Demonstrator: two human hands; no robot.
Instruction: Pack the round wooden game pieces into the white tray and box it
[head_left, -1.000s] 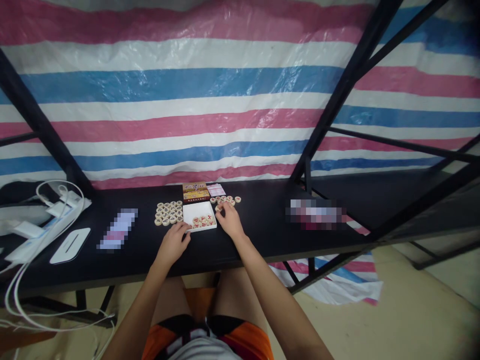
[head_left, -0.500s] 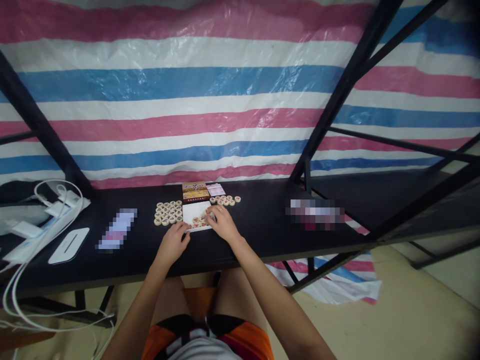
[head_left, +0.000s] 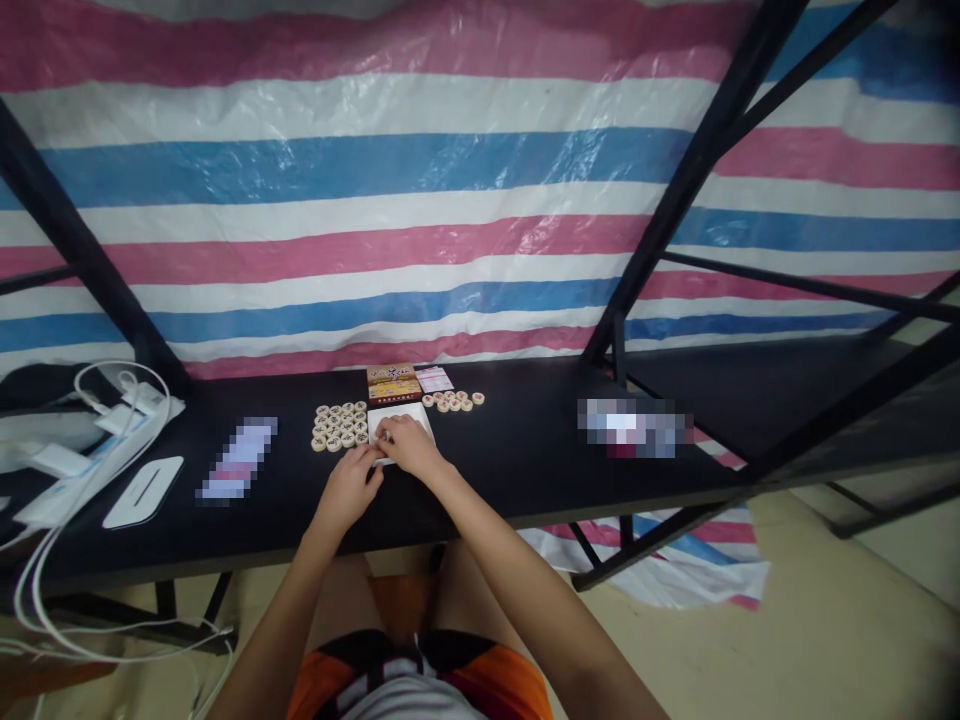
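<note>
Lower centre: dark-marked pieces lie ranked left of the white box and red-marked pieces right, my right hand over it, left hand beside it, grips indiscernible, any remaining pieces hidden.

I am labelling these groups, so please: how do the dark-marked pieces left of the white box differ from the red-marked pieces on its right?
The dark-marked pieces form compact rows; the red-marked pieces lie in a looser cluster. The dark-marked pieces outnumber the red-marked pieces. Both are round and pale, on the black table.
</note>
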